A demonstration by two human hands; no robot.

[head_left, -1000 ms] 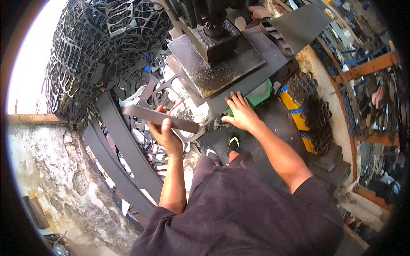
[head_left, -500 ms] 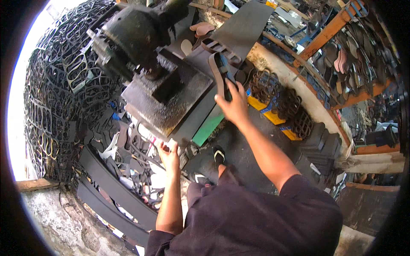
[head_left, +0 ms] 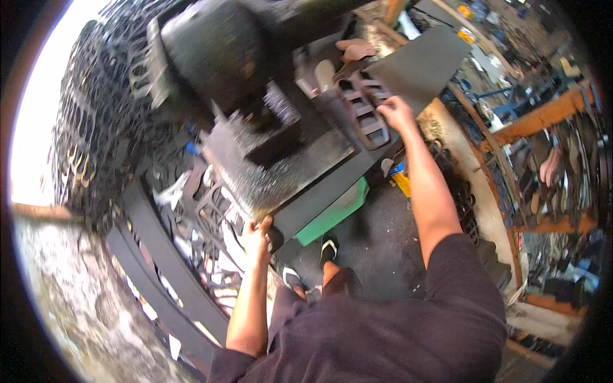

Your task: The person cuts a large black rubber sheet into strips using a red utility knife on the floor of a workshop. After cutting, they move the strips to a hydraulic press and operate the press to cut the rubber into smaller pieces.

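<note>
A sole-shaped cutting die (head_left: 366,120) with crossbars lies at the far right of the press bed, on a long black sheet (head_left: 424,64). Beside it is a second, similar die (head_left: 375,87). The fingers of my right hand (head_left: 398,115) are closed at the right edge of the dies; blur hides the exact hold. My left hand (head_left: 257,241) is closed at the sheet's near left corner, its thumb on top. Between my hands stands a dark press (head_left: 217,54) with a worn, shiny metal block (head_left: 281,182) under its head.
A green panel (head_left: 332,214) sits under the bed's front edge. Tangled black cut-out scraps (head_left: 96,121) are heaped at the left. Curved black strips (head_left: 169,255) lie below them. Wooden racks with soles (head_left: 549,166) stand at the right. Beige soles (head_left: 354,50) lie behind the dies.
My right hand has moved right, and the die it held upright now lies down on the sheet. The view has shifted. My left hand stays by the bed's near corner.
</note>
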